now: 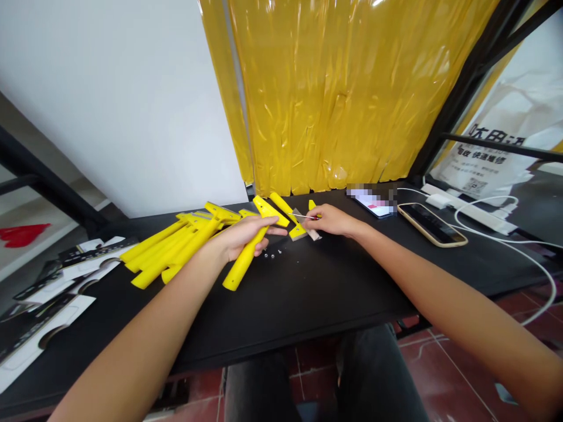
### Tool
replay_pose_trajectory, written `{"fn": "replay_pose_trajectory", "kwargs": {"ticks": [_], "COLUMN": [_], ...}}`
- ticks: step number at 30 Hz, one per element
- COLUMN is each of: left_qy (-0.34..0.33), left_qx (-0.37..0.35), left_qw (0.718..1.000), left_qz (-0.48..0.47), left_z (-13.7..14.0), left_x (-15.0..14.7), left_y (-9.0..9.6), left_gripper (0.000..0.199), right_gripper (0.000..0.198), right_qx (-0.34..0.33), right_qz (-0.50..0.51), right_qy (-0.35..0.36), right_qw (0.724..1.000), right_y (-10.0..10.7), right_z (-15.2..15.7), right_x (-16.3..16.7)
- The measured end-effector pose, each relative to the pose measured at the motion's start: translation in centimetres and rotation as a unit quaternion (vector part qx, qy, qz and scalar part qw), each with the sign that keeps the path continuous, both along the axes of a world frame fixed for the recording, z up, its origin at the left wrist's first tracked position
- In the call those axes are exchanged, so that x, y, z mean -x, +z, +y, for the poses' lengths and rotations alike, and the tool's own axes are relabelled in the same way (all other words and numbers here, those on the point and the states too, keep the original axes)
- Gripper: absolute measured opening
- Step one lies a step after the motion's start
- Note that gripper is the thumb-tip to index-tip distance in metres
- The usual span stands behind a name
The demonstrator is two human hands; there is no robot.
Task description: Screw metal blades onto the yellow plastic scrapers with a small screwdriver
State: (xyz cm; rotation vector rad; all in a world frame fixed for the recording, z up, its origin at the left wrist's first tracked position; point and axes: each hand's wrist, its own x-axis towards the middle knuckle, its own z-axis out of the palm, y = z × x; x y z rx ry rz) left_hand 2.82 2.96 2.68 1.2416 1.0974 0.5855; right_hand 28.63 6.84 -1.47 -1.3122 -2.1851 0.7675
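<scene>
My left hand (246, 234) is closed around a yellow scraper (241, 264), its wide head up and its handle slanting down toward me. My right hand (325, 220) pinches a thin screwdriver (303, 216), whose slim shaft points left toward the scraper's head. Just beneath the right hand lie another yellow scraper (298, 232) and a small clear plastic bag (313, 233). Several tiny metal screws or nuts (272, 255) rest on the black table below the left fingers. To the left is a pile of several yellow scrapers (176, 249).
Black-and-white cardboard sleeves (65, 310) cover the table's left end. On the right are a lit phone (373, 201), a phone in a tan case (433, 224), and a power strip (475, 211) with white cables. Yellow plastic strips (343, 94) hang behind the black table (308, 305).
</scene>
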Motion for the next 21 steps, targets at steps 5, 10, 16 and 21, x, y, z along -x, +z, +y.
{"fn": "replay_pose_trajectory", "kwargs": {"ticks": [5, 10, 16, 21], "left_qy": [0.013, -0.024, -0.036, -0.141], "left_qx": [-0.093, -0.073, -0.101, -0.084], "left_qw": [0.979, 0.974, 0.977, 0.979], "left_qz": [0.178, 0.214, 0.183, 0.123], "left_z": [0.7, 1.4, 0.4, -1.1], "left_x": [2.2, 3.8, 3.4, 1.6], "left_y": [0.5, 0.3, 1.3, 2.0], "left_gripper": [0.035, 0.033, 0.034, 0.034], "right_gripper": [0.022, 0.024, 0.034, 0.036], "right_qx": [-0.007, 0.006, 0.005, 0.118], "right_qz": [-0.047, -0.076, 0.098, 0.233], "right_qy": [0.015, 0.023, 0.003, 0.063], "right_qw": [0.999, 0.997, 0.995, 0.963], "right_y": [0.3, 1.1, 2.3, 2.6], "right_z": [0.5, 0.4, -1.0, -3.3], "right_x": [-1.3, -2.5, -1.4, 1.6]}}
